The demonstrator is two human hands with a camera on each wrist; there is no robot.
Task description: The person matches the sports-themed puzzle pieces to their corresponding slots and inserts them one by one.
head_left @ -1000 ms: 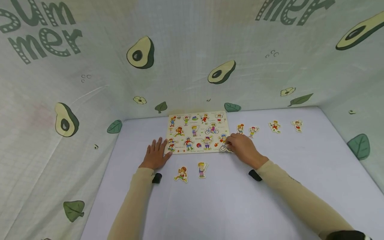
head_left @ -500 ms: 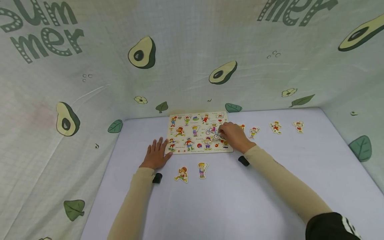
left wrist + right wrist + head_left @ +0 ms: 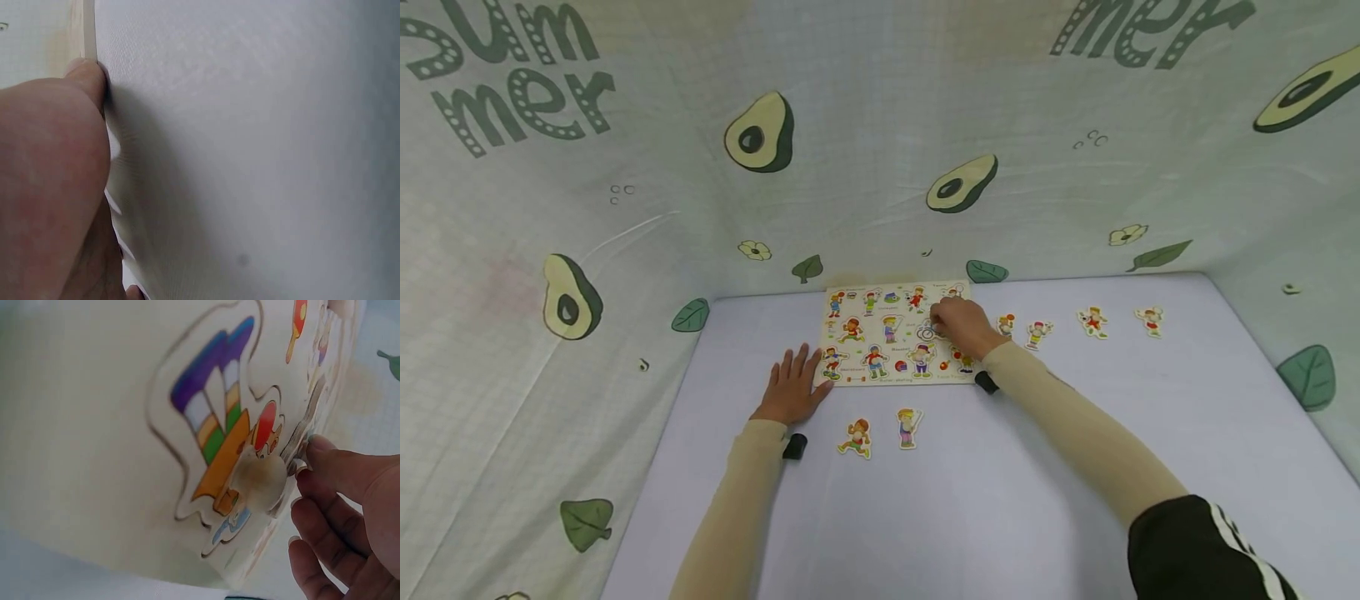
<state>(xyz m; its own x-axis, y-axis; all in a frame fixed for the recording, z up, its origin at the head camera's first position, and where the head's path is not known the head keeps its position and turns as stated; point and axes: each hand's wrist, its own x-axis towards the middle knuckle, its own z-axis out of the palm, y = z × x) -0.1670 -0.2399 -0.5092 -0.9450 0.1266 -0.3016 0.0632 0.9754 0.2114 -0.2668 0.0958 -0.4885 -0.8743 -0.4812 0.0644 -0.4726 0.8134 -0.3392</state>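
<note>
A pale wooden puzzle board with sports figures lies near the back of the table. Spread out with fingers straight, my left hand lies at the board's left edge; its thumb touches the front corner. My right hand is over the right side of the board. Its thumb and fingers pinch the cyclist puzzle piece, mostly hidden under the hand, at the bicycle picture. In the right wrist view, a figure piece with striped socks and a round knob sits in the board beside the fingers.
Loose figure pieces lie right of the board, among them a footballer piece and a piece in red. A runner piece and a baseball player piece lie in front. A printed cloth hangs behind the table.
My right hand has moved up and left from the board's lower right corner to the bicycle picture, carrying the cyclist puzzle piece. My left hand has stayed in place.
</note>
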